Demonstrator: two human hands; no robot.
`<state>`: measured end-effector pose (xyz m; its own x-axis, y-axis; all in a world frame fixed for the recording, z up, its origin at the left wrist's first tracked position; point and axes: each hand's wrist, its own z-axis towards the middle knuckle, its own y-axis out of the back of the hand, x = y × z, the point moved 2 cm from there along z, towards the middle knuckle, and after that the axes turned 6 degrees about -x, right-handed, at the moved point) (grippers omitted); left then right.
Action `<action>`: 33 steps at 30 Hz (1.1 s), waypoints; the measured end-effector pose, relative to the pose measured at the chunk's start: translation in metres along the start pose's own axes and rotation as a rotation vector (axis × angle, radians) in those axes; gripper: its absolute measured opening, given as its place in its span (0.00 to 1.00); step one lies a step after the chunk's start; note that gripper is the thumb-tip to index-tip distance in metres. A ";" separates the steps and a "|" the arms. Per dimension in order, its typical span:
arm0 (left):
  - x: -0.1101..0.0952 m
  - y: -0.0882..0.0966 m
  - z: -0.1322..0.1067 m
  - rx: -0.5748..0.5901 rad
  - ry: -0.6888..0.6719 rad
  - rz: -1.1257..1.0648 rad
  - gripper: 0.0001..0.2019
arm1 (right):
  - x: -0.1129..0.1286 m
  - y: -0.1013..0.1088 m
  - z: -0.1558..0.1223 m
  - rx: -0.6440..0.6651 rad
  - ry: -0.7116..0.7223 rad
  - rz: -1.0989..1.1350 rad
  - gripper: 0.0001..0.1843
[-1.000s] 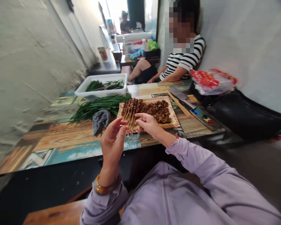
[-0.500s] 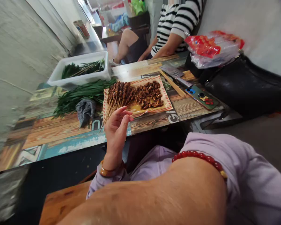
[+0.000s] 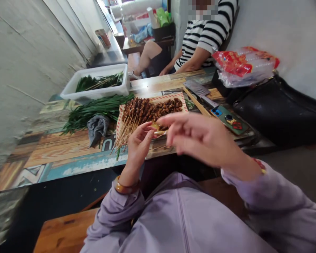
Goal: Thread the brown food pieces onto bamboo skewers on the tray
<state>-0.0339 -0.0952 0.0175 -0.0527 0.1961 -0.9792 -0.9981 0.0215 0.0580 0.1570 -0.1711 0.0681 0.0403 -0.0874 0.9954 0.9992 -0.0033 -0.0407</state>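
Note:
My left hand is held over the table's near edge, its fingertips pinched together on a thin pale stick, most of which is hidden. Facing it from the right, my right hand is blurred, with its thumb and fingers apart and nothing visible between them. Behind both hands lies a tray with a red-and-white striped rim. On its left side are several skewers threaded with glossy brown pupa-like pieces, bare ends toward me. Loose brown pieces are heaped on the right, partly covered by my right hand.
Long green stalks and a grey cloth lie left of the tray, before a white bin of greens. To the right are bare sticks, a cleaver, a phone and a black bag. A person in stripes sits opposite.
My right arm has drawn back from across my front, and the right hand now appears beside the left. The left hand has shifted slightly right. The whole view has tilted a little.

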 end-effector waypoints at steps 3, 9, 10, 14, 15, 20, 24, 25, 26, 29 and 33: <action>-0.001 -0.004 0.007 -0.023 0.022 -0.024 0.19 | -0.018 0.062 0.056 -0.291 0.144 -0.342 0.18; -0.003 -0.020 0.023 -0.004 0.059 -0.036 0.19 | -0.066 0.145 0.110 -0.381 0.114 -1.171 0.17; -0.002 -0.024 0.026 0.000 0.058 -0.036 0.18 | -0.069 0.147 0.113 -0.354 0.098 -1.280 0.17; 0.001 -0.035 0.029 0.017 0.053 -0.048 0.18 | -0.073 0.133 0.133 -0.216 0.092 -1.580 0.18; 0.002 -0.036 0.029 0.022 0.057 -0.047 0.18 | -0.074 0.128 0.138 -0.191 0.085 -1.624 0.18; 0.005 -0.031 0.022 0.011 0.106 -0.040 0.19 | -0.084 0.122 0.154 -0.196 -0.087 -1.645 0.16; 0.004 -0.023 0.019 -0.024 0.121 -0.049 0.19 | -0.093 0.132 0.153 -0.262 -0.142 -1.515 0.14; 0.004 -0.022 0.018 -0.022 0.121 -0.050 0.19 | -0.094 0.134 0.151 -0.300 -0.124 -1.451 0.13; 0.003 -0.022 0.018 -0.019 0.120 -0.051 0.19 | -0.093 0.137 0.148 -0.348 -0.104 -1.357 0.13; 0.001 -0.022 0.018 -0.015 0.120 -0.059 0.19 | -0.088 0.138 0.138 -0.493 -0.078 -0.845 0.12; 0.003 -0.030 0.019 0.025 0.114 -0.091 0.21 | -0.072 0.119 0.119 -0.482 -0.047 -0.077 0.16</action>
<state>-0.0034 -0.0763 0.0165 0.0333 0.0794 -0.9963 -0.9979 0.0583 -0.0287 0.2741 -0.0465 0.0015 -0.0219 -0.0239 0.9995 0.8828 -0.4697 0.0081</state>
